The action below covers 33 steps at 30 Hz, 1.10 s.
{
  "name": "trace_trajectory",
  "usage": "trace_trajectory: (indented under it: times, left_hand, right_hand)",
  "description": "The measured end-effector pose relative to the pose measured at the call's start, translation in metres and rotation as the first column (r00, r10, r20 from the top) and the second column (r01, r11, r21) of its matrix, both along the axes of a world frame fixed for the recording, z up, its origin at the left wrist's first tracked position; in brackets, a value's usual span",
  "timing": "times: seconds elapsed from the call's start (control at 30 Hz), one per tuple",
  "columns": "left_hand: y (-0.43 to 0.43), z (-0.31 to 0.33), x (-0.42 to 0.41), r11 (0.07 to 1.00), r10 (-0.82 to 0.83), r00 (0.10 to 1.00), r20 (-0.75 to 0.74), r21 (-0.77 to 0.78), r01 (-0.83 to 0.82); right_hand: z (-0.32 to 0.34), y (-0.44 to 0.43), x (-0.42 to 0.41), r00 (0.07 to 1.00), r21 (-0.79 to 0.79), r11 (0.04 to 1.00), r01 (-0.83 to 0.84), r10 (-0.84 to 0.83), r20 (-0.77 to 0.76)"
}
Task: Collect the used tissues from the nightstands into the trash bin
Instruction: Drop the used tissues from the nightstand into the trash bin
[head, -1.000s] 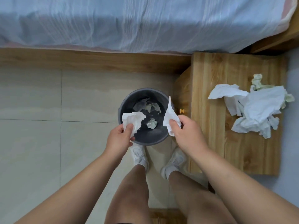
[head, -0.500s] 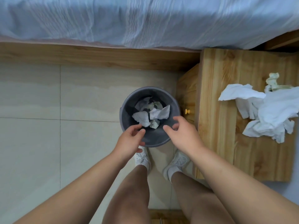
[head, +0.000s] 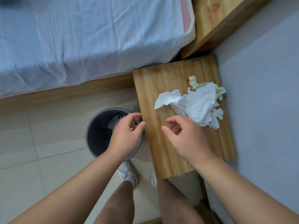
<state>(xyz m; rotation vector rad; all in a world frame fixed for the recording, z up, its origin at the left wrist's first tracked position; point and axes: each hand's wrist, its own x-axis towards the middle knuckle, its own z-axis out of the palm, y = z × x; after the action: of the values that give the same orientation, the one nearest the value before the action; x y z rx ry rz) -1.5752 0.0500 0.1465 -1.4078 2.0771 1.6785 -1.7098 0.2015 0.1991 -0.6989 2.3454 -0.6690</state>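
1. crumpled white tissues lie heaped on the wooden nightstand
2. right hand, empty and loosely curled, hovers just beside them
3. left hand, empty, over the grey round plastic trash bin beside the nightstand

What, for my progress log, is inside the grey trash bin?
Crumpled white tissue shows toward the trash bin's far side. The left hand covers the right part, so how many lie inside cannot be told.

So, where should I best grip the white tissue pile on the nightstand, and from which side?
Probably the crumpled flap jutting from the tissue pile toward the trash bin: it looks lifted off the nightstand. Come from above on the near side, where the empty right hand hovers.
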Motion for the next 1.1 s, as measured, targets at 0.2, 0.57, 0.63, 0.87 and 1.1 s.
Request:
trace_trajectory:
  times: [0.2,0.57,0.63,0.87,1.1]
  left_hand:
    - [0.003,0.011,-0.067,0.913,-0.312,0.95,0.031,-0.269,0.308]
    - [0.006,-0.01,-0.098,0.901,-0.342,0.939,0.034,-0.273,0.338]
    - [0.008,-0.009,-0.093,0.948,-0.261,0.965,-0.005,-0.188,0.255]
    - [0.009,0.016,-0.078,0.994,-0.101,0.989,-0.107,0.034,0.105]
    - [0.002,0.04,-0.066,0.996,-0.07,0.978,-0.195,0.039,0.079]
  right_hand:
    - [-0.007,0.035,-0.059,0.937,0.006,0.982,0.19,-0.179,-0.3]
    - [-0.055,0.045,-0.101,0.986,0.163,0.983,0.089,-0.064,-0.154]
    - [-0.051,0.047,-0.1,0.974,0.095,0.989,0.118,-0.097,-0.203]
    - [-0.02,0.048,-0.104,0.954,-0.053,0.985,0.164,-0.172,-0.247]
    - [0.008,0.05,-0.112,0.893,-0.113,0.965,0.237,-0.262,-0.365]
